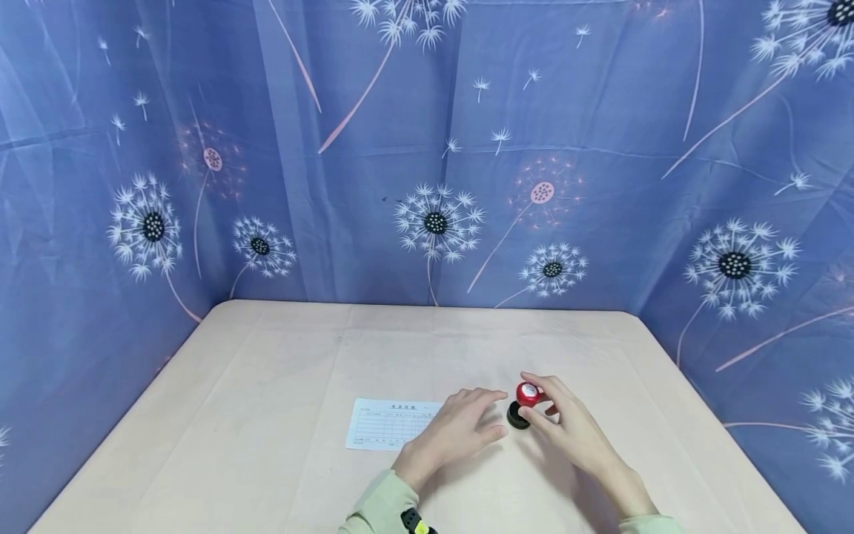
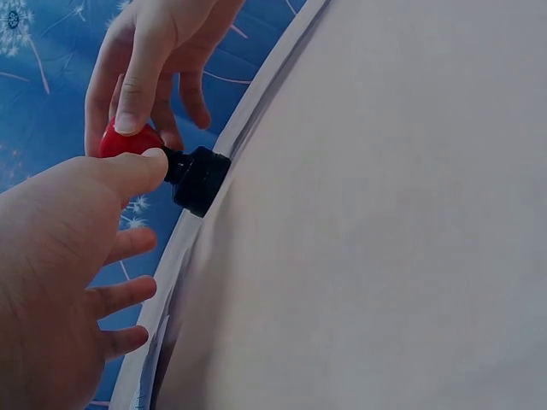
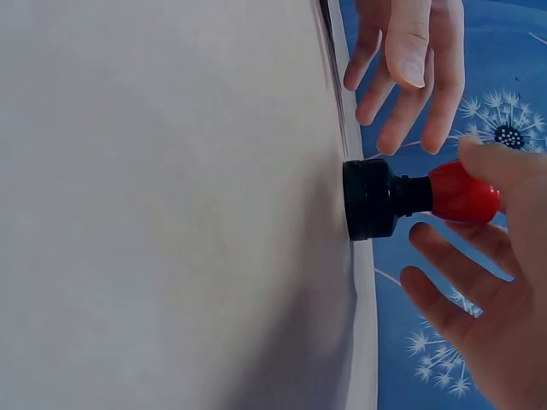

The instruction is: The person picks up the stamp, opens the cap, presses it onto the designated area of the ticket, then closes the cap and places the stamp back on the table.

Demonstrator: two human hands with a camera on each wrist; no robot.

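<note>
A hand stamp with a red knob (image 1: pixel 528 394) and a round black base (image 1: pixel 516 417) stands upright on the table, right of centre in the head view. My right hand (image 1: pixel 567 430) pinches the red knob between thumb and fingers; the right wrist view shows the stamp (image 3: pixel 369 201) from the side, its base against the tabletop. To its left hovers my left hand (image 1: pixel 460 421), fingers spread and holding nothing. In the right wrist view a gap separates that hand's fingertips (image 3: pixel 433 141) from the stamp. The base's underside is hidden.
A printed paper form (image 1: pixel 376 424) with a ruled grid lies flat left of the stamp, partly covered by the left hand. Pale cloth covers the table (image 1: pixel 233 415). Blue dandelion-patterned curtains (image 1: pixel 360 185) enclose its back and sides.
</note>
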